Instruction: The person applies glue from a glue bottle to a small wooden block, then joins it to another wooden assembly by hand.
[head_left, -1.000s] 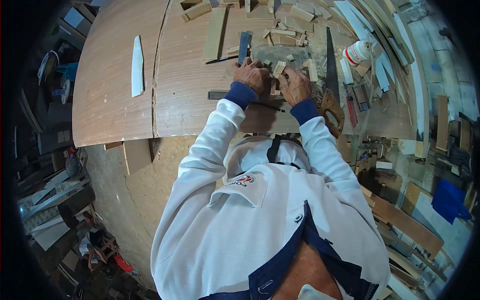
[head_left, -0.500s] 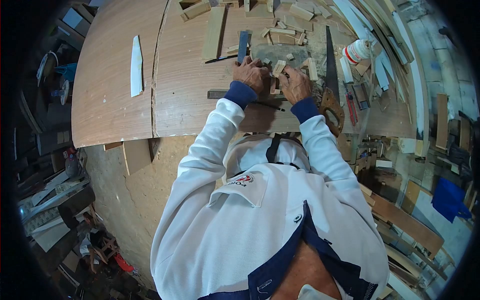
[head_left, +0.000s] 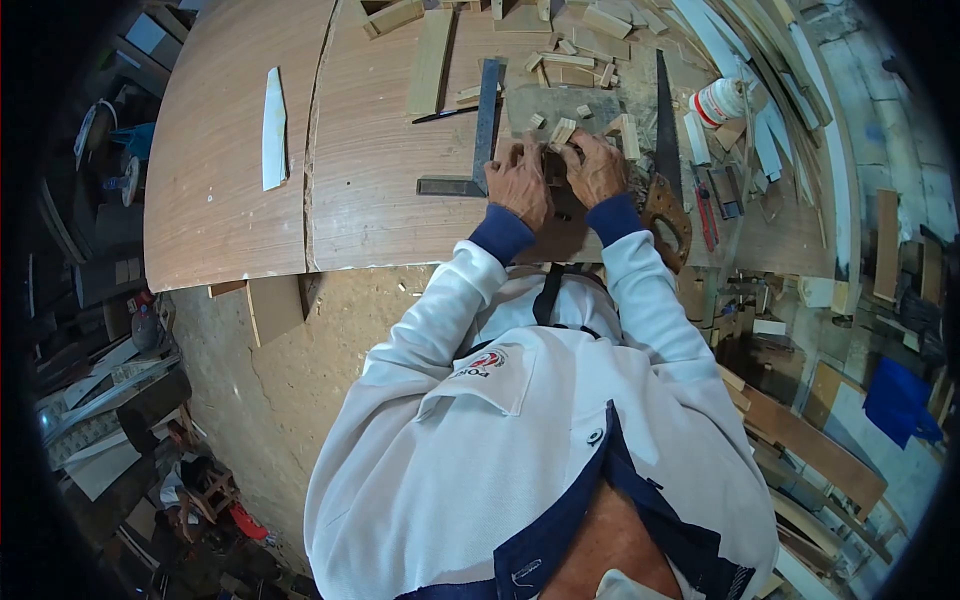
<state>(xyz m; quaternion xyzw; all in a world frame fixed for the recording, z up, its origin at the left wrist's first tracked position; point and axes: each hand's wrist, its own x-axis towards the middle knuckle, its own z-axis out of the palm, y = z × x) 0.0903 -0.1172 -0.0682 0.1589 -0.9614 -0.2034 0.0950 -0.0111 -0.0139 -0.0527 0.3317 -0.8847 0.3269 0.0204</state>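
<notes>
My left hand (head_left: 519, 188) is at the table's front, its fingers bent forward beside a small wooden block (head_left: 563, 131). Whatever lies under those fingertips is hidden. My right hand (head_left: 598, 170) pinches the near end of this pale block, facing the left hand. Left of my hands lies a metal try square (head_left: 487, 112), its blade pointing away from me and its stock near the left wrist. A grey, worn board (head_left: 540, 103) lies just beyond the fingers, with small wood offcuts on it.
A handsaw (head_left: 665, 222) lies right of my hands, with a red utility knife (head_left: 707, 215) beside it. Farther right stands a white tub (head_left: 717, 103) near long wood strips. A pencil (head_left: 444, 115) and a flat board (head_left: 431, 65) lie left of the square.
My left hand has left the try square's blade and moved right and slightly toward me, close to the right hand. The right hand has barely shifted.
</notes>
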